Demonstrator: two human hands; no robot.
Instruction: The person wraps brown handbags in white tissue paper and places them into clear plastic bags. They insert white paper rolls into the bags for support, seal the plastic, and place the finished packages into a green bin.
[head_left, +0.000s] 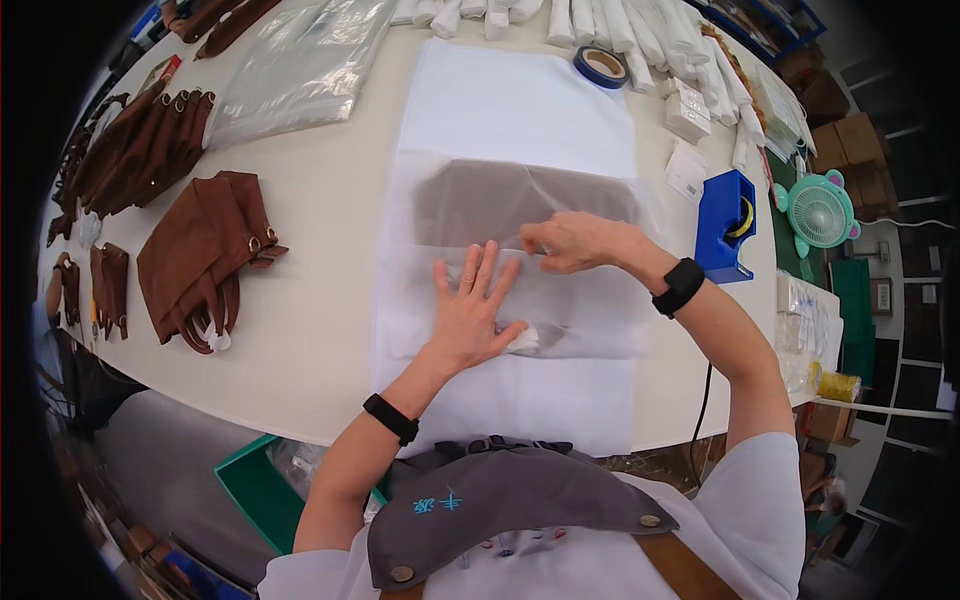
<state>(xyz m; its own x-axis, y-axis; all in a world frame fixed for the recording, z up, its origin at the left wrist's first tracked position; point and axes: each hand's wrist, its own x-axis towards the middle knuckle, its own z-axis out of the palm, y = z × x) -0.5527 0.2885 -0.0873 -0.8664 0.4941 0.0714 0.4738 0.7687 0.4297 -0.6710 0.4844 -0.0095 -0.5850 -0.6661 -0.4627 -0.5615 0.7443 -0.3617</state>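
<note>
A brown item (480, 199) lies flat under translucent white wrapping (420, 330), on a long white sheet (517, 97). My left hand (472, 315) rests spread on the lower part of the wrapping, its thumb beside a small white piece (525, 340). Just up and to the right, my right hand (574, 241) has its fingers curled at the wrapping's crosswise edge. Whether those fingertips pinch the edge is not clear. Both wrists wear black bands. Part of the brown item shows dimly below the edge too.
Brown bags with handles (202, 255) lie at left, below clear plastic bags (300, 75). A roll of dark blue tape (600, 67) sits beyond the sheet, near white rolled pieces (615, 26). At right stand a blue tape dispenser (721, 225) and a green fan (817, 212).
</note>
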